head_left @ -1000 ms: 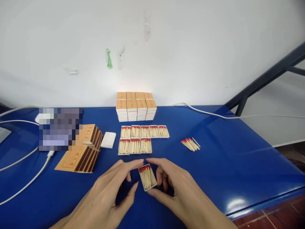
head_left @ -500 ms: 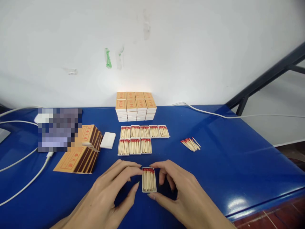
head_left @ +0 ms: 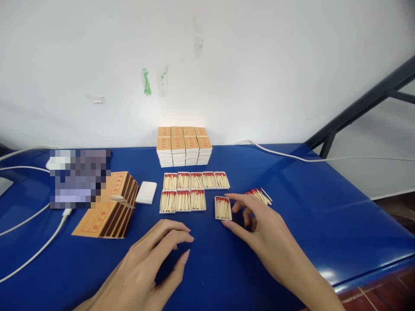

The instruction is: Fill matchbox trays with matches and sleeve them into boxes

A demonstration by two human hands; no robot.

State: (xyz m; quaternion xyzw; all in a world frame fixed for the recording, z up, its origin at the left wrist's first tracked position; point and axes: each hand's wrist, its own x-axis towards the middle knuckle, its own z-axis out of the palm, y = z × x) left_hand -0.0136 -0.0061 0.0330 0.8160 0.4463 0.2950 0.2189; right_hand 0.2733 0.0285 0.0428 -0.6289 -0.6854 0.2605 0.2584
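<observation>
My right hand (head_left: pixel 256 220) grips a small white matchbox tray (head_left: pixel 223 209) full of red-tipped matches, thumb at its near edge and forefinger at its far edge. My left hand (head_left: pixel 158 255) hovers over the blue table with its fingers apart, holding nothing. Two rows of filled matchbox trays (head_left: pixel 183 200) lie beyond the hands, left of the gripped tray. Partly hidden behind my right hand is a loose pile of matches (head_left: pixel 259 195).
Stacked closed matchboxes (head_left: pixel 184 146) stand against the wall. At the left are orange matchbox sleeves (head_left: pixel 97 216), a stack of white trays (head_left: pixel 146 192) and a pixelated object (head_left: pixel 78 177) with a white cable (head_left: pixel 48 246). Another cable (head_left: pixel 275 152) runs along the back right.
My right hand has carried the filled tray away from me and to the right, towards the near row. My left hand has let go of it and stays almost in place.
</observation>
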